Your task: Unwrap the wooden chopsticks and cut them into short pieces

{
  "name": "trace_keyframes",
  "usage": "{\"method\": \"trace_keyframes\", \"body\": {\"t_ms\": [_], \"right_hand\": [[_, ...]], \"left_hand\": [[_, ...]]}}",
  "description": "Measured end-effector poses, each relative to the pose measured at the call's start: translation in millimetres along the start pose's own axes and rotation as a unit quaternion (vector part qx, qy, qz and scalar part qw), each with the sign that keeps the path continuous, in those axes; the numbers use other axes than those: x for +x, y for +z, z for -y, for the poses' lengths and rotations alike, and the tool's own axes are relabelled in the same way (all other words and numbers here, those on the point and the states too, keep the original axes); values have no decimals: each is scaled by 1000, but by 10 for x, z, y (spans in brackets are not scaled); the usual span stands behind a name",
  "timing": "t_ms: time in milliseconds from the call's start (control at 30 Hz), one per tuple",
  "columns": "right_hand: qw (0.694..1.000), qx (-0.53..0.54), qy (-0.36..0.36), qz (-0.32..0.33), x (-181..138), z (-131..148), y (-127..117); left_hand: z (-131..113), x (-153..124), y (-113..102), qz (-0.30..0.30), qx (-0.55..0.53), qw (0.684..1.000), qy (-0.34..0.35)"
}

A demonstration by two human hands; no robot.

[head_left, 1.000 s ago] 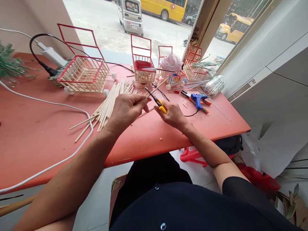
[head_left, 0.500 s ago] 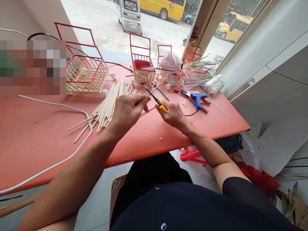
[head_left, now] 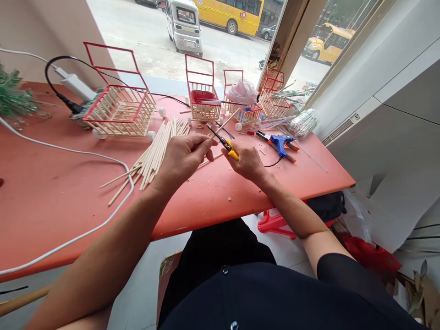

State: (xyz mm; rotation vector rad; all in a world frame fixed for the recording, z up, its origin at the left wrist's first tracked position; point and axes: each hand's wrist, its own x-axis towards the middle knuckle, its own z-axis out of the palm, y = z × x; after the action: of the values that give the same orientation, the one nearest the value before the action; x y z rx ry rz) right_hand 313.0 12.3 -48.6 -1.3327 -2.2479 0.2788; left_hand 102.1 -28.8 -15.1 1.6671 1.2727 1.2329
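Holding a thin wooden stick (head_left: 227, 121) just above the red table (head_left: 51, 197), the left hand (head_left: 182, 158) pinches the stick's near end between thumb and fingers (head_left: 203, 147), and the free end slants up and away towards the small carts. The right hand (head_left: 248, 162) is curled tight round the yellow handles of a pair of cutters (head_left: 224, 144), its fingers pressed together on the grip. The dark blades cross the stick close to the left fingertips; whether they bite the wood cannot be told. A loose pile of sticks (head_left: 156, 151) lies on the table just left of the left hand. Behind it stands a large cart (head_left: 118, 109) of sticks with a red frame. A blue glue gun (head_left: 280, 142) lies right of the hands, and a white cable (head_left: 85, 153) loops across the table at left.
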Motion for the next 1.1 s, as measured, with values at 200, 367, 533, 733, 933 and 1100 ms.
{"method": "trace_keyframes", "body": {"t_ms": [200, 367, 533, 733, 933, 1100], "right_hand": [[1000, -5, -8, 12, -4, -2, -20], [999, 32, -31, 18, 19, 5, -24], [994, 84, -41, 52, 21, 58, -113], [980, 140, -11, 139, -5, 175, -298], [976, 146, 20, 160, -2, 186, -297], [977, 139, 20, 159, 23, 194, -262]], "left_hand": [[118, 79, -65, 127, -171, 974, -80], [133, 79, -73, 150, -214, 960, -96], [55, 42, -55, 92, -125, 986, -56], [34, 23, -77, 33, -26, 999, -23], [75, 20, -46, 33, -54, 998, -29], [12, 4, -65, 7, 2, 1000, -12]]}}
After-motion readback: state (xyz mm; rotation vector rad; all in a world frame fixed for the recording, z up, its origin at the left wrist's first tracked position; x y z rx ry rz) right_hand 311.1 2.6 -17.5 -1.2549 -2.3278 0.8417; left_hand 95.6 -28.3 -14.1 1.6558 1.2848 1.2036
